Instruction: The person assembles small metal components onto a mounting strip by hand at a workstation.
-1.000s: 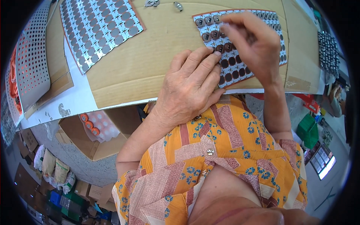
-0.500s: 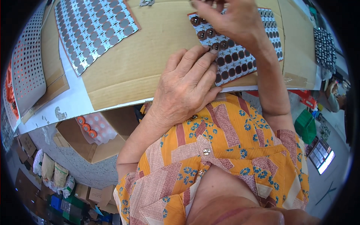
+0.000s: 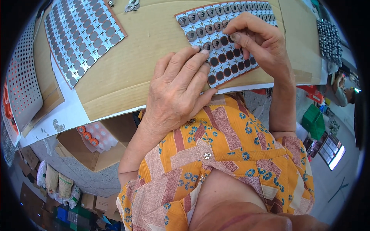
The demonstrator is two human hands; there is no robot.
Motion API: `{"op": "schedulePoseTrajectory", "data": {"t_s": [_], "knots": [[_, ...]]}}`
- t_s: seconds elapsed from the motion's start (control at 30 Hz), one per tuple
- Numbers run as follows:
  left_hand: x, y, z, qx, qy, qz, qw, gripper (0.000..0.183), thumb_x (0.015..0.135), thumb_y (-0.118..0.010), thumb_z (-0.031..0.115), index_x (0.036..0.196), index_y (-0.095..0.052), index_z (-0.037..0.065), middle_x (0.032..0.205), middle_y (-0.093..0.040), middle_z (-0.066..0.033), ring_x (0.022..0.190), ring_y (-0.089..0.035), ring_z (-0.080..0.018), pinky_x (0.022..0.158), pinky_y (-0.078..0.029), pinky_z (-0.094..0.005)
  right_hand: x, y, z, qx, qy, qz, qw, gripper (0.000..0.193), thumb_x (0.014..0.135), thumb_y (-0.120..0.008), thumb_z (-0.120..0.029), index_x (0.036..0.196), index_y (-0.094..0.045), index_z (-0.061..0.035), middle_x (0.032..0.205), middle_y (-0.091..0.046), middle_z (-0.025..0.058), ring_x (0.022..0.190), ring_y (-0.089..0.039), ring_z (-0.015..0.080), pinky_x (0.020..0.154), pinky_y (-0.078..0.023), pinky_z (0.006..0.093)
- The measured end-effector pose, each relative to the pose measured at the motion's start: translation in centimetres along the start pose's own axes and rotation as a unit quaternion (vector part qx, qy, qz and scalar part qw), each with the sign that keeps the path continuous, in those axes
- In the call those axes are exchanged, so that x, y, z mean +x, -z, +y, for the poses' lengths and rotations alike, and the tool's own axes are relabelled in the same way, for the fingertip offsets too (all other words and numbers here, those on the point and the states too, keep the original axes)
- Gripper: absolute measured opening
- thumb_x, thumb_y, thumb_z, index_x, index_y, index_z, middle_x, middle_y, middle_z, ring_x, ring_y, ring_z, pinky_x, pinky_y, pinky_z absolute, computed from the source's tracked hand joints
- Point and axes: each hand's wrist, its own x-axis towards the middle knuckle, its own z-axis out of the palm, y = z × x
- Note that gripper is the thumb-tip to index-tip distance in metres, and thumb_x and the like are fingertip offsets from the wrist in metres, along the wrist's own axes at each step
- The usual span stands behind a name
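A white sheet (image 3: 224,80) with an orange edge and rows of dark round spots lies on the cardboard-topped table. Small round grey metal pieces (image 3: 200,31) cover the spots in its farther rows; the nearer spots are bare and dark. My left hand (image 3: 178,82) lies palm down over the sheet's near left edge, fingers stretched, fingertips beside a metal piece (image 3: 207,46). Over the middle rows, my right hand (image 3: 266,46) pinches thumb and forefinger together. Whatever may be between those fingertips is too small to make out.
A second spotted sheet (image 3: 83,36) lies at the left, with small metal bits (image 3: 132,5) near it. A perforated grey tray (image 3: 29,73) stands at the far left. Below the table edge is an open cardboard box (image 3: 104,161) with orange round parts (image 3: 87,135). Shiny beads hang at right (image 3: 329,40).
My right hand has come nearer, from the sheet's far rows to its middle, uncovering more metal pieces. The whole view has shifted slightly; my left hand stays at the sheet's left edge.
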Motion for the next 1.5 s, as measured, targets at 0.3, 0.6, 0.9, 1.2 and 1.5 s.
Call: {"op": "schedulePoseTrajectory", "data": {"t_s": [0.3, 0.6, 0.9, 1.2, 1.5], "knots": [[0.1, 0.0, 0.1, 0.005, 0.002, -0.005, 1.0, 0.052, 0.071, -0.091, 0.026, 0.114, -0.074, 0.002, 0.129, -0.072, -0.0122, 0.121, -0.067, -0.0342, 0.098, -0.051, -0.0467, 0.2, -0.4, 0.0, -0.119, -0.009, -0.028, 0.992, 0.025, 0.098, -0.068, 0.008, 0.121, -0.063, 0.0011, 0.094, -0.065, -0.0012, 0.08, -0.059, 0.002, 0.07, -0.049, 0.0184], [0.1, 0.0, 0.1, 0.006, -0.002, -0.003, 1.0, 0.052, 0.071, -0.091, 0.027, 0.114, -0.074, 0.002, 0.13, -0.072, -0.0126, 0.121, -0.066, -0.0349, 0.098, -0.051, -0.0468, -0.1, -1.2, -1.1, -0.21, 0.014, 0.006, 0.978, 0.023, 0.092, -0.075, 0.008, 0.113, -0.066, -0.0003, 0.088, -0.064, 0.002, 0.068, -0.054, 0.0046, 0.061, -0.044, 0.0227], [0.0, 0.2, 0.2, 0.008, 0.004, -0.005, 1.0, 0.051, 0.071, -0.091, 0.026, 0.114, -0.074, 0.002, 0.129, -0.072, -0.0123, 0.121, -0.066, -0.0345, 0.097, -0.051, -0.0465, -1.9, -2.8, 0.2, -0.153, -0.011, 0.115, 0.981, 0.015, 0.088, -0.081, 0.0, 0.102, -0.077, -0.0046, 0.084, -0.064, 0.0006, 0.062, -0.054, 0.0074, 0.056, -0.042, 0.0248], [0.0, 0.4, 0.2, 0.009, 0.007, -0.007, 1.0, 0.053, 0.07, -0.091, 0.026, 0.115, -0.074, 0.003, 0.13, -0.072, -0.0117, 0.122, -0.066, -0.0339, 0.097, -0.051, -0.0461, -2.2, -3.9, 0.4, -0.074, -0.043, 0.18, 0.98, 0.014, 0.091, -0.08, 0.0, 0.103, -0.076, -0.0036, 0.084, -0.067, 0.0012, 0.064, -0.058, 0.0053, 0.059, -0.048, 0.0218], [0.0, 0.5, 0.3, 0.003, 0.01, -0.007, 1.0, 0.052, 0.07, -0.091, 0.026, 0.114, -0.074, 0.003, 0.13, -0.072, -0.0113, 0.123, -0.066, -0.034, 0.096, -0.051, -0.0463, -1.6, -1.3, 0.0, -0.058, -0.066, 0.058, 0.994, 0.013, 0.103, -0.069, -0.002, 0.115, -0.073, -0.0025, 0.086, -0.067, -0.0041, 0.064, -0.057, -0.0004, 0.053, -0.043, 0.0154]]}}
